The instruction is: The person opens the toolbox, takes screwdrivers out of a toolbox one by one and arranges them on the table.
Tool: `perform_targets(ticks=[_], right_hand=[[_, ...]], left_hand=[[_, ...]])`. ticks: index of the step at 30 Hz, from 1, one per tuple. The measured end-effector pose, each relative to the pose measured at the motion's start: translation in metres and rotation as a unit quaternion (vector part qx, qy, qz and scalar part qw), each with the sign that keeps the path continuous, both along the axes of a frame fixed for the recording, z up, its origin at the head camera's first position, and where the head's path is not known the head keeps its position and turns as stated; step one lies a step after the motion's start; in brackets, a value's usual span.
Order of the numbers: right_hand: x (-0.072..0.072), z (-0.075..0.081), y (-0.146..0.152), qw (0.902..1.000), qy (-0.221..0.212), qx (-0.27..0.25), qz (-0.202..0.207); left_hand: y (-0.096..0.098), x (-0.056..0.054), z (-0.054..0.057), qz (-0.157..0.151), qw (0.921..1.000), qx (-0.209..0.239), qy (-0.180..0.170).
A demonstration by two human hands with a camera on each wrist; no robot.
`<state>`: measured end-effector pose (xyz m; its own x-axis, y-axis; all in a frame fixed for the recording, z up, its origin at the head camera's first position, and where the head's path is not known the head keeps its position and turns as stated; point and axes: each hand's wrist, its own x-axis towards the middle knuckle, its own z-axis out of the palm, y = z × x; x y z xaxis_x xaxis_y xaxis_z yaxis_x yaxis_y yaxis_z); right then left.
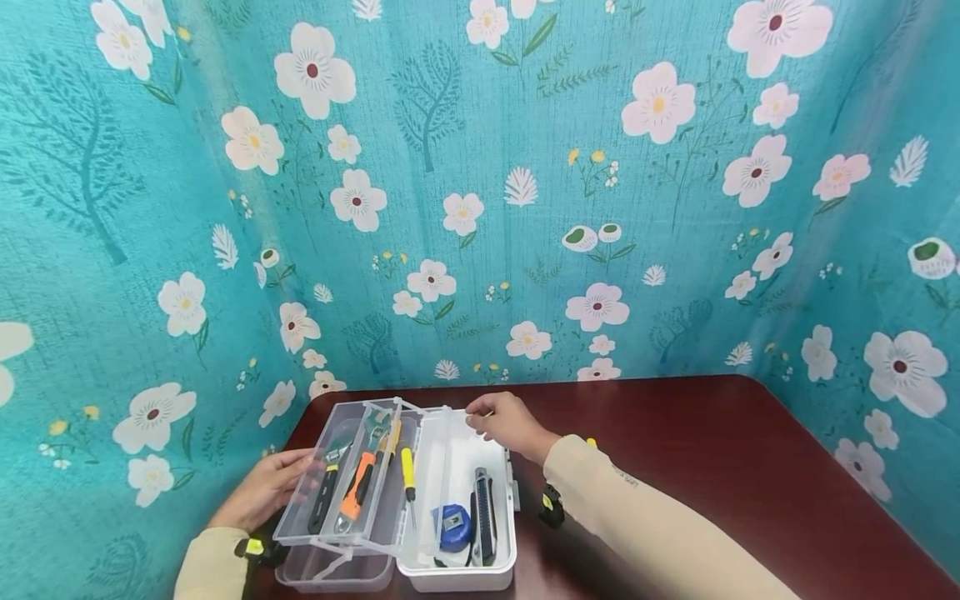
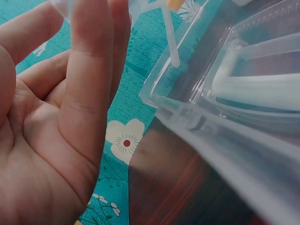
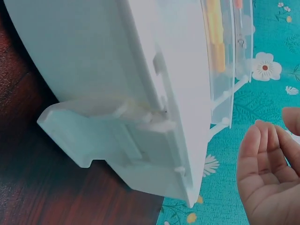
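A white toolbox [image 1: 459, 579] stands unfolded, its clear cantilever tray [image 1: 296, 533] swung out left. My left hand [image 1: 273, 483] grips that tray's outer edge; the left wrist view shows this hand's palm and fingers [image 2: 89, 79] close up. Over the box's far right corner hovers my right hand [image 1: 510, 421], fingers loosely bent; thumb and fingertips stand apart in the right wrist view, nothing visibly held. Inside the clear tray lie a black-handled adjustable wrench [image 1: 325, 496] and an orange-and-black tool [image 1: 358, 487]. In the white compartment sit a blue tape measure [image 1: 454, 528] and a utility knife [image 1: 483, 517].
A yellow-handled screwdriver [image 1: 408, 473] leans near the box's middle. The toolbox's white latch [image 3: 101, 131] sticks out on its right side. Dark red tabletop [image 1: 675, 475] extends to the right. A teal flowered curtain [image 1: 480, 208] hangs behind and at both sides.
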<state>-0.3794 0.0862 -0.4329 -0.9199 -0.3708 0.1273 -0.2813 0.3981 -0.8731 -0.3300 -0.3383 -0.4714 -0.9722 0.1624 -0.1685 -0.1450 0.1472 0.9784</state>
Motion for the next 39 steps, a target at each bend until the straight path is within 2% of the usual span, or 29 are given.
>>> perform_targets(ticks=[5,8,14,21,30,36,39], right_hand=[[-0.002,0.013,-0.008,0.9999,0.012,0.006,0.009],[-0.003,0.016,-0.011,0.9998,0.01,0.012,0.009],[0.001,0.013,-0.018,0.9999,-0.007,0.008,0.01],[0.004,0.013,-0.027,0.9998,-0.005,0.006,0.021],[0.002,0.011,-0.037,0.9993,-0.018,-0.004,0.031],[0.001,0.009,-0.047,0.9983,-0.026,-0.017,0.049],[0.001,0.008,-0.054,0.9973,-0.032,-0.024,0.062]], left_hand=[[0.001,-0.002,0.007,0.008,0.9999,-0.01,0.007],[0.002,-0.002,0.009,0.014,0.9998,-0.014,0.008],[0.002,-0.001,0.007,0.014,0.9999,-0.006,0.001],[-0.001,0.001,0.007,0.008,1.0,-0.004,0.001],[0.0,0.002,0.007,0.005,0.9999,-0.004,0.012],[-0.002,0.0,0.004,0.015,0.9999,0.001,0.004],[-0.003,0.0,0.002,0.01,0.9999,0.002,0.002]])
